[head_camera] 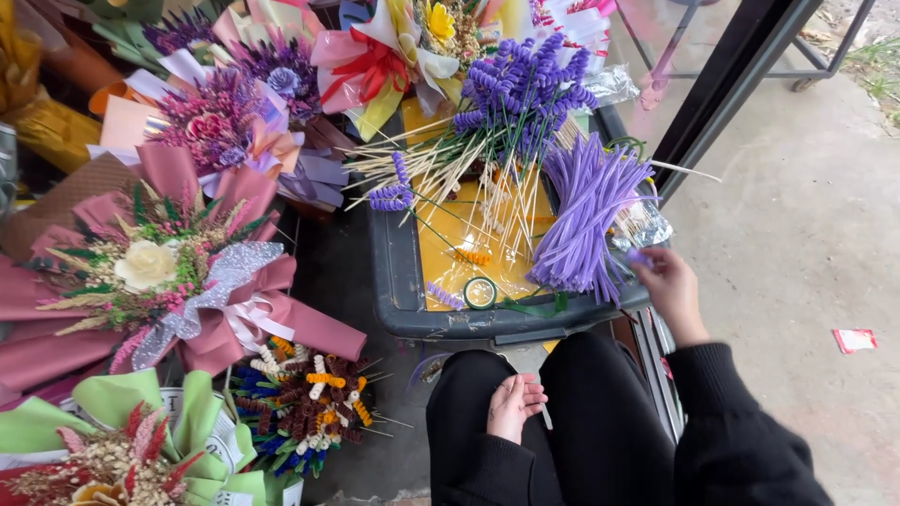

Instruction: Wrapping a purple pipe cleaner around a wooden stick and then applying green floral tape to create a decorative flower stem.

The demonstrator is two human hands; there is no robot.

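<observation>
The right hand (667,284) reaches out to the bundle of purple pipe cleaners (586,220), its fingers curled and pinching a loose purple end at the bundle's near edge. That bundle lies in the dark tray (394,281), just left of this hand. The left hand (514,405) rests on the black-trousered lap, fingers loosely bent and together, holding a thin pale stick. Ahead of it, inside the tray, sit a roll of green tape (480,292) and a sheaf of wooden skewers (450,164)
</observation>
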